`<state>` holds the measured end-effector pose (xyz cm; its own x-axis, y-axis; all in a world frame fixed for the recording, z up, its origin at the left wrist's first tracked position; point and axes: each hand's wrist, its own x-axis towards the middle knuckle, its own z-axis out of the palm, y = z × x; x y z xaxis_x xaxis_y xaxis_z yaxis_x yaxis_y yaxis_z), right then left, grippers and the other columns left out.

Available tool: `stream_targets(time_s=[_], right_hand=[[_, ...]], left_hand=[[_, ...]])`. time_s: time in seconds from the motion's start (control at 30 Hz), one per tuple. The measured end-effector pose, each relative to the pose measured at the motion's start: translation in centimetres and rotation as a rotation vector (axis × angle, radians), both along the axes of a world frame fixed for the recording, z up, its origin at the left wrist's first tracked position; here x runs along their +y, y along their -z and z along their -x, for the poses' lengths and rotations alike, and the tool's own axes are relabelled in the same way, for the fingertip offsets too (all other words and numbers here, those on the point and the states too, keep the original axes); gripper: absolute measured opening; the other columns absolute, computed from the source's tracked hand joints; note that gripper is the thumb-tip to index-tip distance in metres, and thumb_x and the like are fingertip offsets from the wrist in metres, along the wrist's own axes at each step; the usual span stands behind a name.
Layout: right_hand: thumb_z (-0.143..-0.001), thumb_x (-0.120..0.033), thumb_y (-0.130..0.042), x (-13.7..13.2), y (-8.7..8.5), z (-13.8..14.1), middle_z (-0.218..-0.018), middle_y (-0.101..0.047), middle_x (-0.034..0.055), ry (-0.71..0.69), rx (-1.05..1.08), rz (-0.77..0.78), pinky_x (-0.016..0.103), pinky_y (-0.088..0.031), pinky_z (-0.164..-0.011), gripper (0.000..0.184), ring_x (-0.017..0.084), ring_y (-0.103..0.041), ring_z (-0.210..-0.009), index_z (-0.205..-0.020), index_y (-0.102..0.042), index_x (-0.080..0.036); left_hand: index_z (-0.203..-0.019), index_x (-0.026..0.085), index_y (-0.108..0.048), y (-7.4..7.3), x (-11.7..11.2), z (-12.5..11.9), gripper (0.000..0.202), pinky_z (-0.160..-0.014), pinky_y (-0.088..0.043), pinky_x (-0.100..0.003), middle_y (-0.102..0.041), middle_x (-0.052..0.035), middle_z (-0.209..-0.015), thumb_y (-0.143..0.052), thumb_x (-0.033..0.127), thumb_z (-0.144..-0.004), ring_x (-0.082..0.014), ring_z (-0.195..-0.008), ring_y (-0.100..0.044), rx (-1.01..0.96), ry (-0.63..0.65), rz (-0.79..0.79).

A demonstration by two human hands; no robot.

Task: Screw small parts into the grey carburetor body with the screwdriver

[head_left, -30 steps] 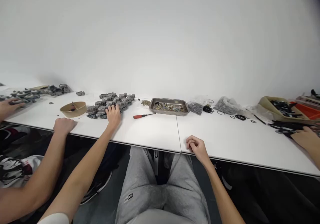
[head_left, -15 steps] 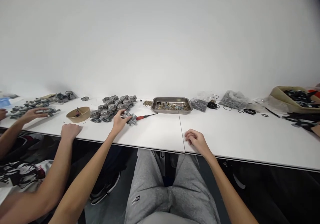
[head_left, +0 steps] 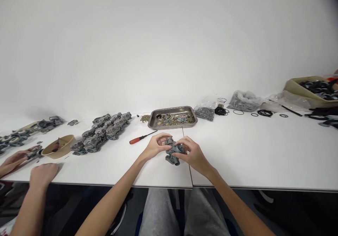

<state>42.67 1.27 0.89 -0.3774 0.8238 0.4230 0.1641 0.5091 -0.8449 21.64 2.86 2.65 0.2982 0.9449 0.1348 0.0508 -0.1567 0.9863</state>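
A grey metal casting (head_left: 173, 155) with short pipe stubs, much like a small carburettor, is held just above the table near its front edge. My left hand (head_left: 157, 146) grips its upper left side between thumb and fingers. On its right side, my right hand (head_left: 194, 154) has thumb and fingers closed round a stub. Both hands cover parts of the casting. To the left lies a screwdriver (head_left: 136, 140) with a red handle, its shaft pointing at the tray. Several similar grey castings (head_left: 101, 132) stand in rows farther left.
Behind my hands is a metal tray (head_left: 172, 126) of small brass and grey parts. Bagged screws (head_left: 205, 113), black rings (head_left: 264, 113) and a beige bin (head_left: 290, 84) line the right back. On the left, a co-worker's hands (head_left: 43, 174) are near a beige bowl (head_left: 69, 148).
My left hand has brought the casting from beside the rows to the middle. My right hand has moved left and taken hold of it too. The screwdriver now lies clear of the casting.
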Motion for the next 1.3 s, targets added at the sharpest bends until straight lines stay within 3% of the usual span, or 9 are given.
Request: stream_targets(time_s=[0.1,0.2,0.33,0.47,0.6,0.7,0.87,1.03,1.3], right_hand=[[-0.078,-0.025,-0.074,1.2,-0.5,-0.4,-0.1,-0.057,0.0036,-0.004,-0.14,-0.047,0.031,-0.049,-0.075,0.022,0.017,-0.057,-0.085,-0.096,-0.064,-0.022],[-0.079,-0.02,-0.073,1.6,-1.6,0.6,-0.103,-0.056,0.0042,-0.05,-0.36,-0.085,0.032,-0.051,-0.073,0.021,0.017,-0.059,-0.081,-0.097,-0.062,-0.021],[-0.076,-0.018,-0.075,1.1,-2.1,3.1,-0.1,-0.056,0.0055,-0.04,-0.643,-0.203,0.028,-0.046,-0.056,0.024,0.014,-0.057,-0.066,-0.095,-0.06,-0.019],[-0.074,-0.03,-0.08,1.3,-3.3,4.5,-0.1,-0.059,0.0068,-0.062,-0.82,-0.275,0.028,-0.036,-0.047,0.031,0.014,-0.053,-0.058,-0.097,-0.062,-0.019],[-0.081,-0.054,-0.069,5.1,-7.3,4.4,-0.089,-0.064,0.0035,-0.316,-0.757,-0.065,0.029,-0.039,-0.052,0.037,0.016,-0.057,-0.06,-0.103,-0.067,-0.025],[-0.086,-0.052,-0.062,9.8,-9.1,3.9,-0.078,-0.065,0.0036,-0.264,-0.705,0.125,0.028,-0.037,-0.05,0.029,0.016,-0.057,-0.059,-0.084,-0.069,-0.023],[-0.081,-0.038,-0.068,14.0,-6.6,2.5,-0.055,-0.051,0.0031,0.007,-0.905,0.126,0.029,-0.029,-0.048,0.038,0.016,-0.048,-0.051,-0.052,-0.052,-0.02],[-0.088,-0.02,-0.053,13.3,-3.7,2.1,-0.065,-0.06,0.0066,0.175,-0.89,0.015,0.029,-0.031,-0.056,0.026,0.018,-0.054,-0.061,-0.063,-0.06,-0.019],[-0.091,-0.02,-0.046,14.3,-2.7,1.6,-0.09,-0.069,0.0107,0.179,-0.827,-0.019,0.029,-0.037,-0.067,0.021,0.02,-0.059,-0.08,-0.085,-0.066,-0.015]], left_hand=[[-0.112,0.015,-0.063,-0.5,2.9,0.8,0.05,-0.088,-0.053,-0.031,-0.069,-0.0122,-0.107,-0.08,0.036,-0.07,-0.0192,-0.096,-0.067,-0.01,0.026,-0.012],[-0.102,0.013,-0.065,-0.5,6.1,2.3,0.034,-0.081,-0.055,-0.032,-0.07,-0.0088,-0.09,-0.069,0.038,-0.08,-0.0167,-0.08,-0.067,-0.006,-0.176,-0.142],[-0.093,0.015,-0.065,1.6,8.8,3.8,0.017,-0.074,-0.051,-0.027,-0.066,-0.0059,-0.086,-0.055,0.028,-0.087,-0.0135,-0.078,-0.061,0.193,-0.449,-0.408],[-0.089,0.017,-0.062,4.3,9.2,4.5,0.017,-0.074,-0.047,-0.028,-0.062,-0.0071,-0.083,-0.045,0.015,-0.088,-0.0145,-0.081,-0.056,0.397,-0.444,-0.789],[-0.077,0.018,-0.056,5.4,8.6,4.8,0.019,-0.066,-0.044,-0.027,-0.057,-0.0066,-0.075,-0.041,0.009,-0.085,-0.0145,-0.074,-0.052,0.481,-0.397,-0.92],[-0.073,0.018,-0.056,5.6,8.7,4.8,0.021,-0.058,-0.04,-0.024,-0.057,-0.0043,-0.07,-0.041,0.006,-0.082,-0.0123,-0.064,-0.05,0.615,-0.355,-0.848],[-0.085,0.018,-0.061,6.2,9.1,4.4,0.021,-0.069,-0.048,-0.026,-0.066,-0.006,-0.083,-0.043,0.006,-0.082,-0.0151,-0.077,-0.061,0.665,-0.356,-0.724],[-0.091,0.017,-0.061,6.2,9.3,4.5,0.023,-0.077,-0.05,-0.029,-0.064,-0.0078,-0.089,-0.042,0.006,-0.083,-0.0172,-0.086,-0.06,0.655,-0.313,-0.669],[-0.084,0.017,-0.064,6.4,9.8,5.0,0.026,-0.08,-0.049,-0.029,-0.063,-0.0078,-0.088,-0.041,0.005,-0.08,-0.0166,-0.086,-0.06,0.615,-0.234,-0.655]])
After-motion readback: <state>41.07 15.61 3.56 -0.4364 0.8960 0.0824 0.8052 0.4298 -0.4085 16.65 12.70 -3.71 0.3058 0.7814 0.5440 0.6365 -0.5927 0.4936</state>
